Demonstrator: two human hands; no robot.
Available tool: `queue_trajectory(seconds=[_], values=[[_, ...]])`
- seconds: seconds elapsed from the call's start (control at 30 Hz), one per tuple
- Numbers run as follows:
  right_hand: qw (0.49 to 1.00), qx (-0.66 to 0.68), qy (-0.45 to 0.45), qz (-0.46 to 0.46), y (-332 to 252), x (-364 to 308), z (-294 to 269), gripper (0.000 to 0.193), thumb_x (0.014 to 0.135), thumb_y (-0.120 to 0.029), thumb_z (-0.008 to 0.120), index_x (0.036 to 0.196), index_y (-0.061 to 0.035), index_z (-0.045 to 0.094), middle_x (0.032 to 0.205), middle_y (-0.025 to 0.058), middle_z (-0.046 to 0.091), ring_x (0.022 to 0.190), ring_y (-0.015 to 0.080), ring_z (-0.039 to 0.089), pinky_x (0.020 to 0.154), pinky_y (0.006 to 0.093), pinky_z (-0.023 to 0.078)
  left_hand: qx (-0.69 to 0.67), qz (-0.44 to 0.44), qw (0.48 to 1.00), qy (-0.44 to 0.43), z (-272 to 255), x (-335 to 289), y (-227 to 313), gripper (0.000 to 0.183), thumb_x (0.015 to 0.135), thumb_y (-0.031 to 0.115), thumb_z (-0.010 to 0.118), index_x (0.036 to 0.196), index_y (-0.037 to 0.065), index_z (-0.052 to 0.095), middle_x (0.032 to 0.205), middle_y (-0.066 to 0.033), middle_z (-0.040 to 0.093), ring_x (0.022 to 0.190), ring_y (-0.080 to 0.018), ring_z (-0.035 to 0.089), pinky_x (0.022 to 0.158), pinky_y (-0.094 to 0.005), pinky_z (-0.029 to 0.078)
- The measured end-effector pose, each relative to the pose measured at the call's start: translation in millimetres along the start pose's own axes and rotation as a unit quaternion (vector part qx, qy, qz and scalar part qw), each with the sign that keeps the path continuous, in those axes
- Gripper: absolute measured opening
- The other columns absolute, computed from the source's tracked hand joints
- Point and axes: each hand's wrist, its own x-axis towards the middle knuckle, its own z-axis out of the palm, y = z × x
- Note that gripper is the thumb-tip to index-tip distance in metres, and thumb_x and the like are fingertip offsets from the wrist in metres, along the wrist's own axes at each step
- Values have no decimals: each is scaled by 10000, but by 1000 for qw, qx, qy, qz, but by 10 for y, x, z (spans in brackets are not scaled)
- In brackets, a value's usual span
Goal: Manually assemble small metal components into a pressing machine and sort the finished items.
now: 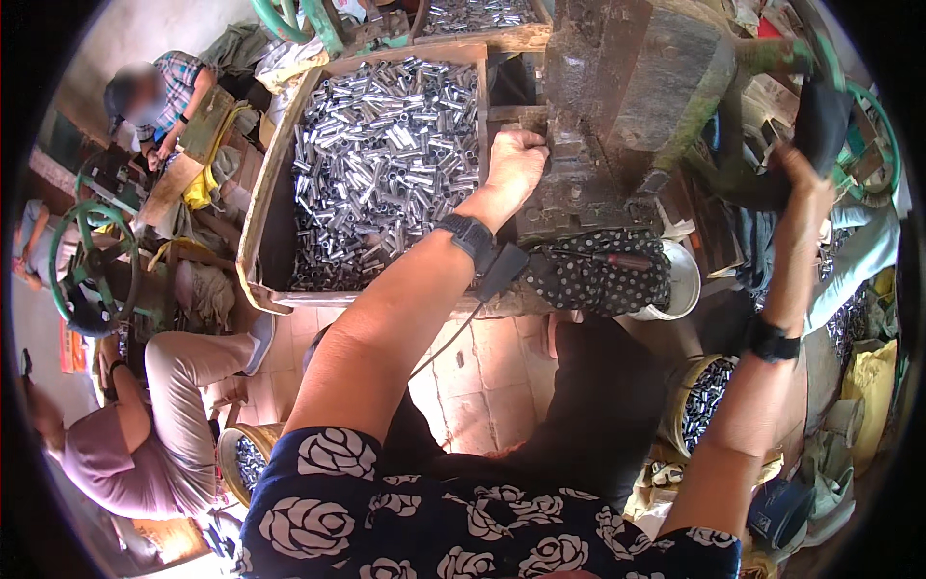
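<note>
My left hand [517, 162] is closed, its fingertips against the front of a dark, worn metal press [617, 125]. Whatever those fingers pinch is too small to make out. Just left of this hand is a wooden tray [253, 227] filled with short, shiny metal tubes [386, 164]. Out to the right, my right hand [806, 183] is raised and closed around a black-wrapped handle [826, 125] of the press. Below the press lies a black cloth with white dots [588, 285], and a screwdriver [622, 261] with a dark red handle rests on it.
A white bucket [685, 280] stands beside the dotted cloth. Two tubs of metal pieces, a right one [675, 415] and a left one [231, 454], sit low by my sides. At left, a seated person [125, 444] and another person [178, 92] are near green handwheels [63, 261].
</note>
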Motion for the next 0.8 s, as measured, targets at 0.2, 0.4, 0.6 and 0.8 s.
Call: queue_trajectory(seconds=[0.2,0.4,0.6,0.8], values=[[996,-31,48,-62,237,-235,107,234,664,-147,667,837,-1,610,791,64,576,711,164,509,694,286,415,47,49,998,-1,20,51,-116,127,725,-27,574,823,-95,618,686,-84,583,650,-155,540,604,-268,425],[998,64,5,-11,-117,-149,42,189,683,-158,681,767,-16,590,679,43,558,619,133,527,593,245,410,-73,-118,990,-38,-89,-184,373,89,734,7,593,801,-52,600,616,-62,550,408,-100,412,349,-248,297],[991,78,84,-71,296,-387,282,282,662,-161,701,867,3,599,795,34,574,713,154,503,729,267,400,-37,-154,986,-52,-462,-346,451,161,727,76,653,837,-20,585,600,-39,536,368,-61,365,304,-212,222],[994,97,36,-22,230,-232,146,211,677,-80,696,861,-18,615,799,19,592,699,115,528,668,238,418,-162,-163,959,-166,-659,-413,377,219,828,112,510,954,-62,550,805,-100,586,657,-177,590,579,-252,505]])
